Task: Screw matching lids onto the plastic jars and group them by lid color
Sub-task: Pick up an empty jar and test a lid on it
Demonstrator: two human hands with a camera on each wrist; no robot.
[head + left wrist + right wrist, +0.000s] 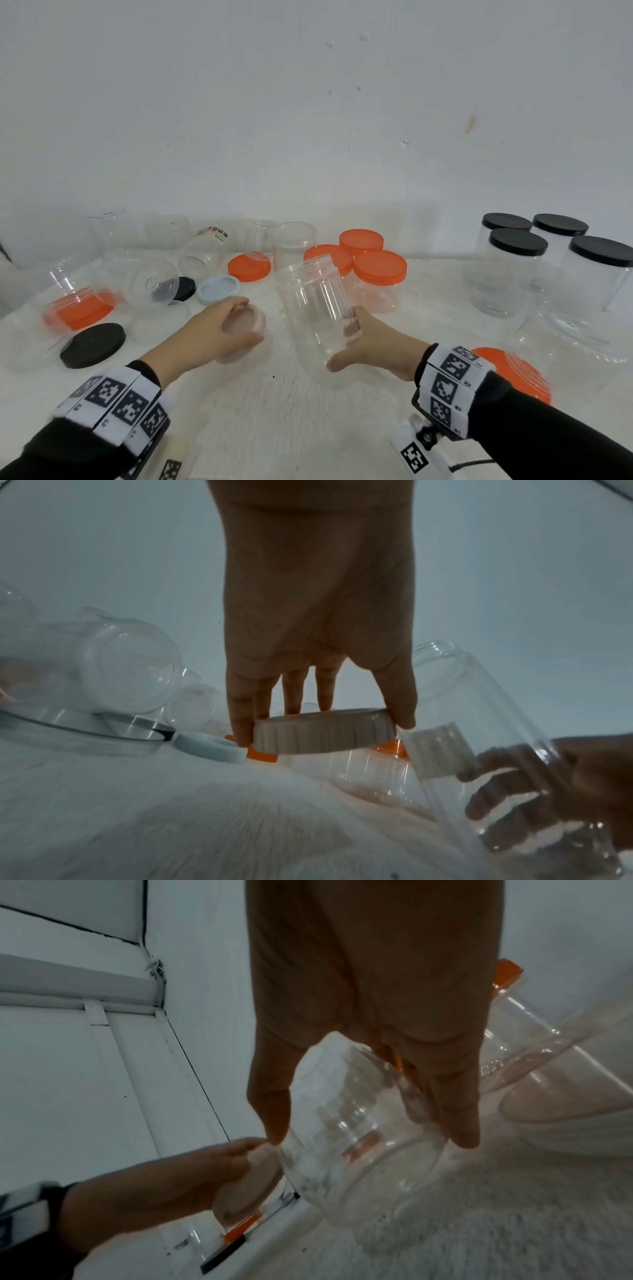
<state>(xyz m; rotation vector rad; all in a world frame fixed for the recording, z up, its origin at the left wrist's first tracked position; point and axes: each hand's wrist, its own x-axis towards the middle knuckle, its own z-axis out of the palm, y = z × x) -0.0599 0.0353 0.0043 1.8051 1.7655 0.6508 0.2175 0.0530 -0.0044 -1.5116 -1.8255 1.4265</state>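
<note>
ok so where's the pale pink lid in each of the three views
Head: pale pink lid left of centre, held in the left hand.
Left wrist: centre, pinched at the fingertips.
Right wrist: lower left, edge-on in that hand.
Shared landmark: the clear jar held by the right hand, just beside the lid in every view.

bare table near front, loose jars crowding left, black-lidded jars blocking right
</note>
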